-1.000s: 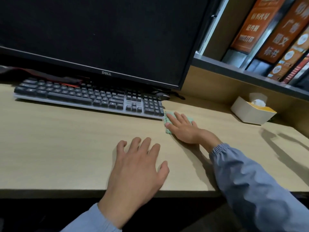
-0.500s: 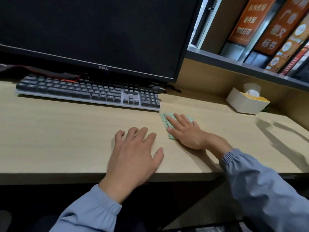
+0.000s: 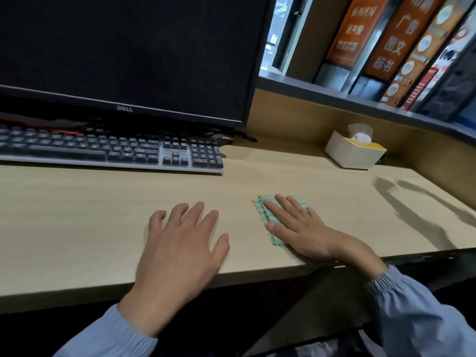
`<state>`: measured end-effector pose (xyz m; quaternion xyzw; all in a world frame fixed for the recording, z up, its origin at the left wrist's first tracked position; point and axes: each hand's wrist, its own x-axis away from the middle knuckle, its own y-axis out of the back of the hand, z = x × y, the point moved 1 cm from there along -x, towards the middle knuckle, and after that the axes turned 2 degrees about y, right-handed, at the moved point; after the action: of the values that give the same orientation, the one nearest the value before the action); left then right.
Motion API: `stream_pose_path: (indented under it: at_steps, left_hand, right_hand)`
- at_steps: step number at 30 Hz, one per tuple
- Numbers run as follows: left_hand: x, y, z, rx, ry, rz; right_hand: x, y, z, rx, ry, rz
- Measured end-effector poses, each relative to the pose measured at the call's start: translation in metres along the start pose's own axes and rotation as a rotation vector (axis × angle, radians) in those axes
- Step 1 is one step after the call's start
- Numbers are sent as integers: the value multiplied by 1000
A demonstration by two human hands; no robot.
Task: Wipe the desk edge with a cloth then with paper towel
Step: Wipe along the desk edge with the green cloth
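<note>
**Cloth pass under way, front lip not reached yet**

Watching this through the head cam. I'd say we're on step one, the cloth wipe. The right hand [image 3: 296,228] lies flat with its fingers straight, pressing the green cloth [image 3: 262,210] onto the desk [image 3: 77,215]. The cloth sits right of centre, a little back from the front edge [image 3: 257,273]. The left hand [image 3: 180,243] is spread wide, palm down on bare wood just beside it. It holds nothing and looks like it's bracing.

Next move as I see it: pull the cloth to the lip and run it along. Keep the pressure flat so it doesn't bunch up or slide off over the drop.

Room-wise, there's open wood to the right of the cloth, out to the tissue box [image 3: 355,153] by the back wall. My guess is that box supplies the paper for step two. Going left, the left hand is in the way. The keyboard [image 3: 110,150] sits well back under the monitor [image 3: 128,52], so no snag there.
</note>
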<state>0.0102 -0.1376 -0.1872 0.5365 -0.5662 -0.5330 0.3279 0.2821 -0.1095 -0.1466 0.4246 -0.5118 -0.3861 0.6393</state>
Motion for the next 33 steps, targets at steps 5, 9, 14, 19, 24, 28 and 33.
stream_pose_path:
  at_steps: [5,9,14,19,24,28,33]
  left_hand:
    - [-4,5,1,29,-15,15]
    - [-8,8,1,60,4,2]
    - [-9,8,-2,34,17,19]
    - [-9,7,-2,53,5,7]
    - [-7,5,-1,99,24,30]
    - [-4,7,-1,81,13,11]
    - [-1,8,-2,55,5,-6]
  right_hand:
    - [-93,37,-18,11,-55,17]
    - [-162,66,-23,24,-107,-27]
    - [-221,94,-25,67,-184,-21]
    - [-229,101,-26,59,-224,-22]
    - [-188,81,-31,27,-127,-42]
    - [-124,54,-36,38,-70,-27]
    - [-18,14,-33,54,13,-38]
